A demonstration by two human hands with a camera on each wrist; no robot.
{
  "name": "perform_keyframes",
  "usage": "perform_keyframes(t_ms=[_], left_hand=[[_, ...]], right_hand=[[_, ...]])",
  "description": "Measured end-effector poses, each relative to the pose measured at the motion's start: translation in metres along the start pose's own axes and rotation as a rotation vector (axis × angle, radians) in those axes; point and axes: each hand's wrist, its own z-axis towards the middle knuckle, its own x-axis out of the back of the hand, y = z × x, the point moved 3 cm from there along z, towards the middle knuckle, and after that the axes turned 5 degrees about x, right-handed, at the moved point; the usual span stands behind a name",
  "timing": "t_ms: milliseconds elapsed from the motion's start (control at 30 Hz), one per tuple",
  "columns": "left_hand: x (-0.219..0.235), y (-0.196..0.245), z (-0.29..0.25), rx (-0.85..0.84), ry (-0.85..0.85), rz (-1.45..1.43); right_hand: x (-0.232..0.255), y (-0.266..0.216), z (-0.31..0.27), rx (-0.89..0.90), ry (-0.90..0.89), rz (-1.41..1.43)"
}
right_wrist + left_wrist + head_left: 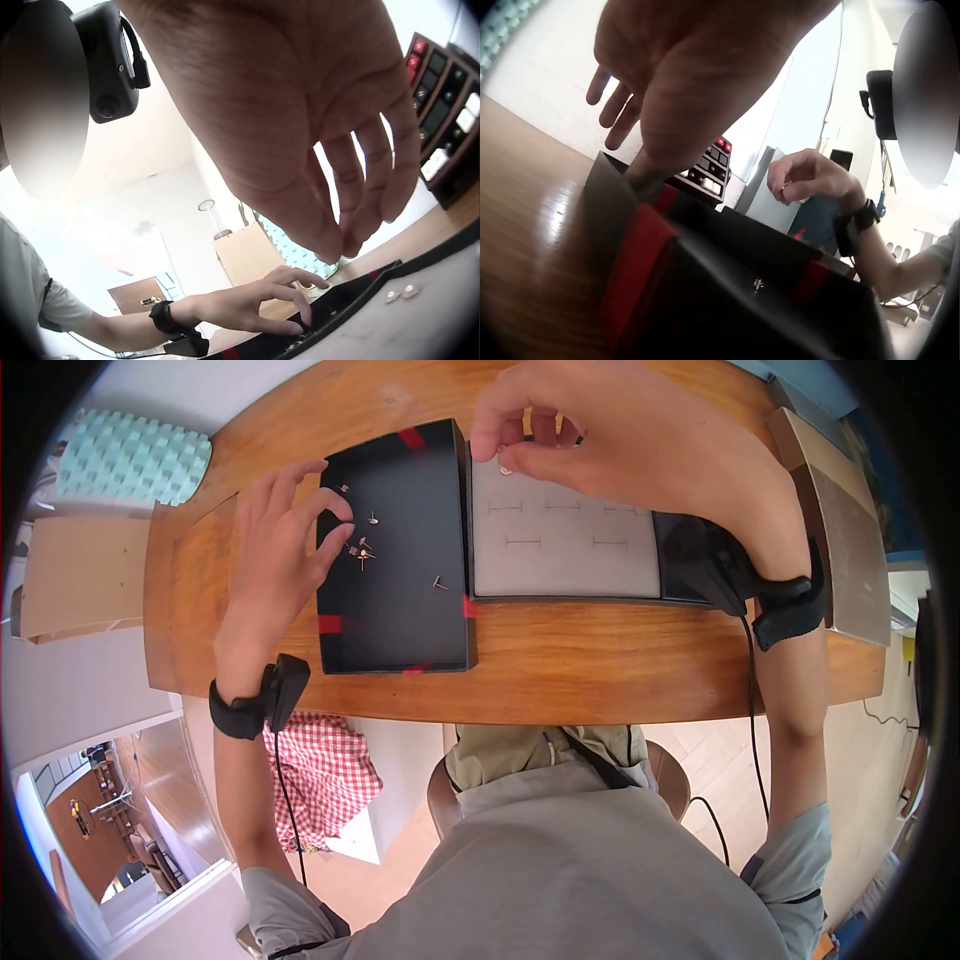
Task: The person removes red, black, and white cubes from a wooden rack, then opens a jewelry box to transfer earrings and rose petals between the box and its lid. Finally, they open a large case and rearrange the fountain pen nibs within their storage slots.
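Early stage, apparently: two pearl earrings (pixel 409 291) are set at ten o'clock on the pad (pixel 565 575); loose studs (pixel 364 555) are left in the box (pixel 400 625). Left fingers (pixel 275 555) are parted; right fingers (pixel 640 450) are bunched, contents indeterminable.

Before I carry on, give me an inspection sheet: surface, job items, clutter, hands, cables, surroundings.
Surface: wooden desk, glossy.
Job items: small metallic pieces in the black tray, mostly grouped, one apart; two pale pieces on the slitted grey pad.
Clutter: keyed device with red and white keys, beyond the tray.
Hands: left over the tray's left side, thumb and forefinger apart; right above the pad, fingertips together, grip unclear.
Cables: one per wrist camera, left, right; the right one crosses the desk's front edge.
Surroundings: turquoise textured item, checked cloth, boxes at both sides.
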Motion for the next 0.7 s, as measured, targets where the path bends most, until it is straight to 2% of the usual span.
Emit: perform_keyframes(t_ms=[67,133,167,233,433,533,700], left_hand=[[0.005,0.002,-0.003,-0.016,-0.028,-0.02],[0.008,0.008,-0.007,-0.034,-0.054,-0.04],[0.008,0.013,-0.009,-0.031,-0.071,-0.014],[0.006,0.015,-0.01,-0.025,-0.089,0.013],[-0.002,0.014,-0.01,-0.014,-0.118,-0.051],[-0.001,0.017,-0.009,-0.019,-0.116,-0.096],[0.001,0.017,-0.007,-0.029,-0.104,-0.178]], right_hand=[[0.001,0.001,-0.001,0.031,0.06,-0.102],[0.008,0.003,0.0,0.007,-0.008,0.106],[0.005,0.003,-0.002,0.007,-0.007,0.103],[-0.002,-0.001,-0.008,0.074,0.144,-0.069],[-0.003,0.0,-0.003,0.025,0.039,-0.108],[-0.008,0.005,-0.003,0.029,0.098,-0.065],[-0.004,-0.002,-0.006,0.026,0.072,-0.089]])
